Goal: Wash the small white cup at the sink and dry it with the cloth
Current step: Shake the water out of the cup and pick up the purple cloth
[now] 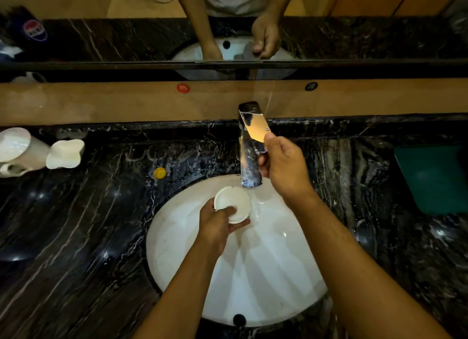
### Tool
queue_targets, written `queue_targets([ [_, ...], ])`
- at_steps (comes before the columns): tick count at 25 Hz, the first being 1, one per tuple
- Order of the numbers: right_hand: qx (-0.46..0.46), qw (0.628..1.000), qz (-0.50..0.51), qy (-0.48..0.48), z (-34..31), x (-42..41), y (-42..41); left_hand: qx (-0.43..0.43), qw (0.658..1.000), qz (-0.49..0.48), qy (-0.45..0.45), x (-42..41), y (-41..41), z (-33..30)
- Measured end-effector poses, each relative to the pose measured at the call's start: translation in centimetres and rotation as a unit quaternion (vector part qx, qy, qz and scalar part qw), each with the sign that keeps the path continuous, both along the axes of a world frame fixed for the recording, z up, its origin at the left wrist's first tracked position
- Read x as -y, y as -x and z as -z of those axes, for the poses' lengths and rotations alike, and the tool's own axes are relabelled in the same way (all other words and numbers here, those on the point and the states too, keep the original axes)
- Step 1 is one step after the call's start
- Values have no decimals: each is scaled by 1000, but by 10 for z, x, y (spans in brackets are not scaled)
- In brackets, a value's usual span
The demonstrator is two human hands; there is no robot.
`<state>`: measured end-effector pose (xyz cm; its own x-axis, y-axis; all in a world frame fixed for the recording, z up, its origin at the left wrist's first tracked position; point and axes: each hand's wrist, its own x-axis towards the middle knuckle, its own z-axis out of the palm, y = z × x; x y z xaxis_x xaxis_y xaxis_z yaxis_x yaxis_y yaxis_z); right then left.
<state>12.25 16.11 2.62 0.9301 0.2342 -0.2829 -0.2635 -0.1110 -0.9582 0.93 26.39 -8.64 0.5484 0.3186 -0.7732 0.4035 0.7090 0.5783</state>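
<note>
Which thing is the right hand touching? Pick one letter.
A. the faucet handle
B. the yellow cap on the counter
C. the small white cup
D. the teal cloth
A: the right hand grips the faucet handle, while the left hand holds the small white cup.

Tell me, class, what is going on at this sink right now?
A person stands at a white sink set in a dark marble counter. The left hand holds the small white cup beside the tap's spout, where water seems to be running. The right hand is on the tap's lever. A folded green cloth lies unused on the counter to the right.
</note>
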Motion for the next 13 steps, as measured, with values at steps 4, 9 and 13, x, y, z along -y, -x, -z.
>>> queue_targets([
  [4, -6, 999, 34, 41, -4, 17, -22, 10, 1000, -5, 10, -1, 4, -3],
  [9, -42, 996, 78, 19, 3, 26, -9, 2, 999, 14, -31, 1, 11, -30],
  [13, -155, 979, 126, 30, 36, 44, 42, -15, 997, 36, -70, -1, 20, -47],
])
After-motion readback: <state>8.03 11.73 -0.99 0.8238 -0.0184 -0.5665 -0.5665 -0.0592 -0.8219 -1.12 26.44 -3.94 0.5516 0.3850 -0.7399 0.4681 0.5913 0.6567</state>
